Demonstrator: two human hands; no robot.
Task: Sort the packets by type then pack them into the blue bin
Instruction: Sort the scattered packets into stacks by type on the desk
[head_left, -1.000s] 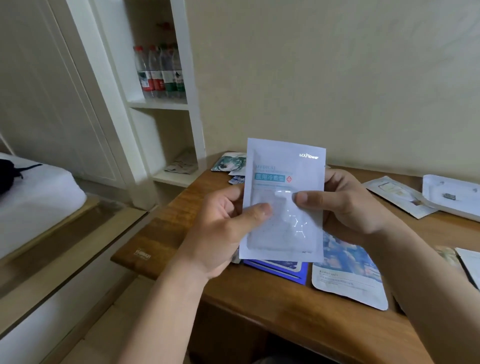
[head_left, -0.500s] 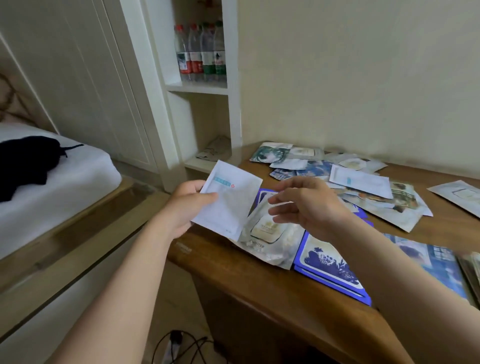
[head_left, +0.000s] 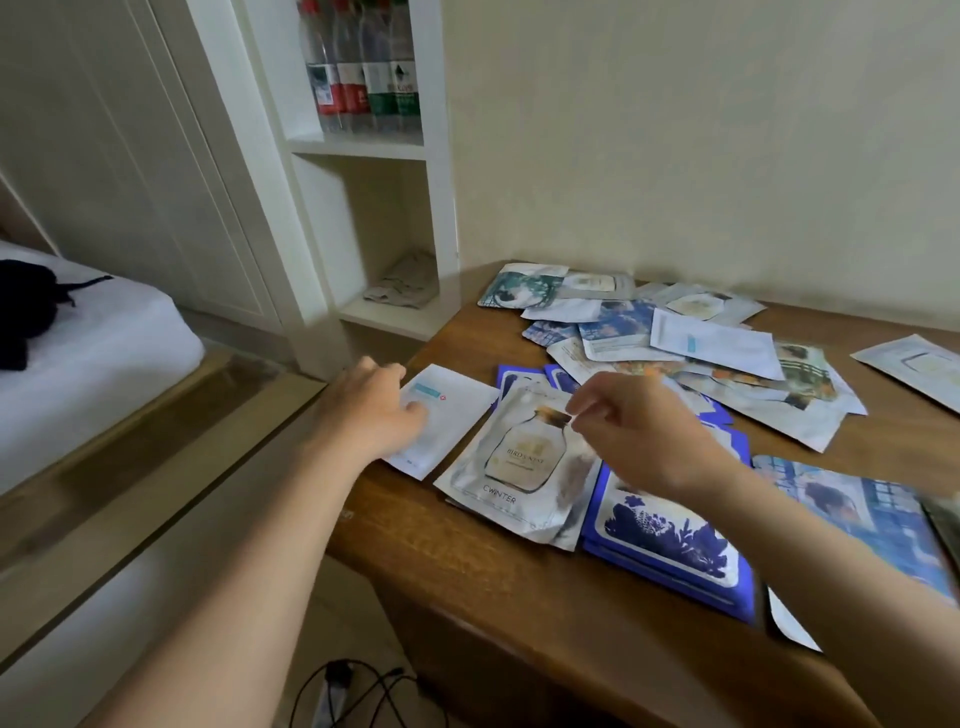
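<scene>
**sortfan22:** What's the left hand (head_left: 384, 410) doing at the corner of the table (head_left: 493, 597)?

**mask_hoarder:** Looks like it's laying the white packet (head_left: 452, 410) flat at the near left corner. I'm guessing it's starting a spot for that type. The grip is clamped on the packet's left edge, with the fingers curling over it.

**sortfan22:** And the right hand (head_left: 639, 436)?

**mask_hoarder:** It's hovering just over the jar-print packet (head_left: 519, 467). The grip is loose, fingers half curled and holding nothing. Probably lining up the next pick.

**sortfan22:** Anything readable?

**mask_hoarder:** The jar one is showing "BIRD'S NEST" on the bottle and "CWINTER" underneath. The white one is carrying a teal label strip and a tiny red mark, too blurry to read. The blue floral packets (head_left: 670, 545) are sitting stacked just beside the jar one, so at least 1 type is looking grouped. The mixed heap (head_left: 717, 343) is lying at the back near the wall. The blue bin isn't showing anywhere, so packing is looking a long way off.
</scene>
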